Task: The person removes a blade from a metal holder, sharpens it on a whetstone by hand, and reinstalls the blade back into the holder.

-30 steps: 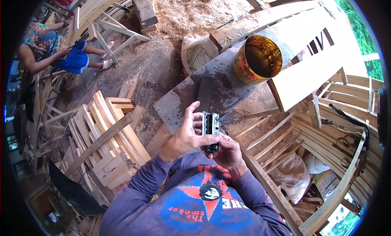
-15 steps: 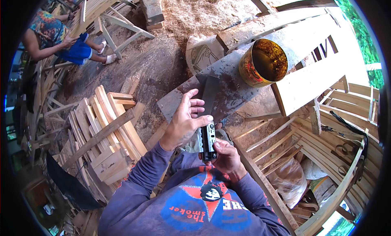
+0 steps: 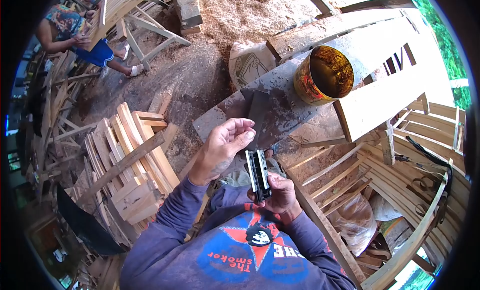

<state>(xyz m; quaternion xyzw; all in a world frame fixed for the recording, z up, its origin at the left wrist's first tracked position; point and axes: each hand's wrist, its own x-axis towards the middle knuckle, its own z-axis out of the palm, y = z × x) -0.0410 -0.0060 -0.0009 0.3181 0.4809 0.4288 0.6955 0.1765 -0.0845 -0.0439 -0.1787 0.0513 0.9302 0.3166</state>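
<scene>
My right hand (image 3: 281,194) grips the lower end of a slotted metal rail piece (image 3: 258,175), silver along its long edges and black between, rather like a short drawer slide. It stands lengthwise in front of my chest. My left hand (image 3: 220,151) is raised just to the upper left of the rail piece, apart from it. Its fingers are curled and the thumb closes toward the index finger; anything between them is too small to make out. Beyond the hands, a dark flat piece (image 3: 258,110) lies on the stained board (image 3: 212,126).
An open tin can (image 3: 306,84) with a stained inside stands on the board. Stacked cut wood (image 3: 127,155) lies at left, a slatted wooden frame (image 3: 320,230) at right. Another person (image 3: 67,27) handles a wooden piece at the upper left. Sawdust covers the ground.
My left hand has come off the rail piece, its spread fingers now curled inward. The rail piece has turned and sits slightly lower in my right hand. The other person has leaned toward the wood.
</scene>
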